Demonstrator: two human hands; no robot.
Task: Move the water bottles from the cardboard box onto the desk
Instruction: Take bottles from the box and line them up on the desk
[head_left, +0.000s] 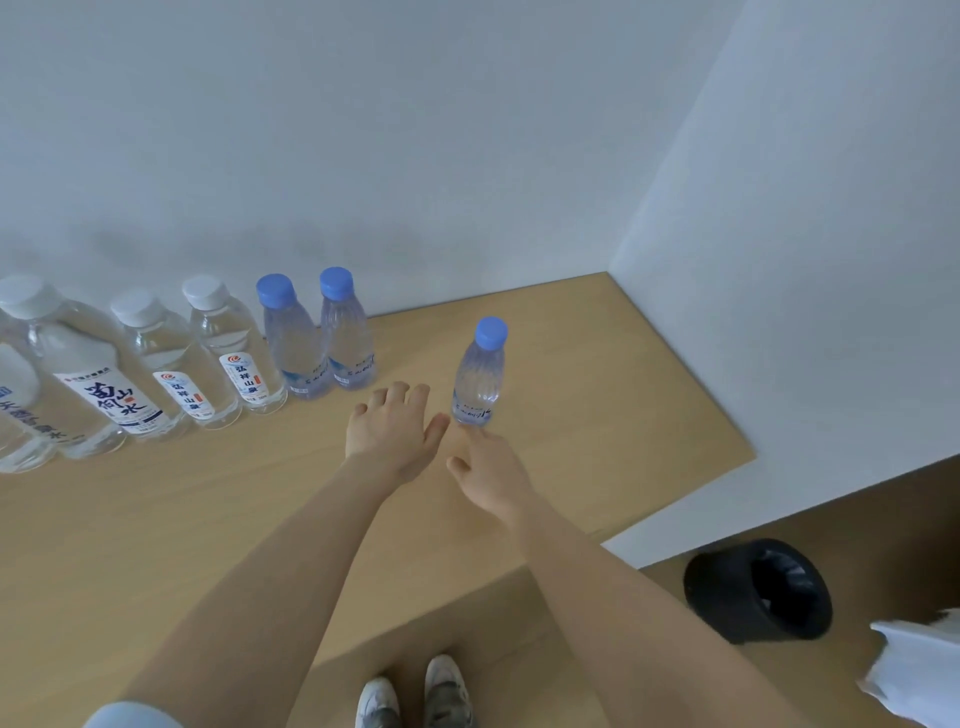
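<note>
Standing in a row along the back of the desk (156, 519), against the pale wall (415, 130), all upright, listed from the left: one clear bottle (15, 415) cut off by the frame edge, label only partly shown; one large white-capped bottle (78, 374), white label with dark characters; first small white-capped bottle (171, 374) and second small white-capped bottle (234, 353), matching labels, side by side; first blue-capped bottle (293, 348) and second blue-capped bottle (345, 338), close together at the row's right end. Next, left hand (392, 431): palm down over the desk, just in front of the blue-capped pair, fingers spread and loose, grasping nothing. Below the desk's near edge, on the floor: pair of light shoes (415, 696). Next, lone blue-capped bottle (480, 374): upright on the desk, apart from the row, just right of the left hand. Right hand (491, 475): directly in front of that bottle's base, fingers stretched toward it and unclenched, grasping nothing; whether a fingertip touches the base cannot be told. Further right, on the floor beyond the desk's corner: black bin (758, 592), mouth facing the camera. At the lower right edge: white sheet-like item (919, 670), cut off by the frame.
</note>
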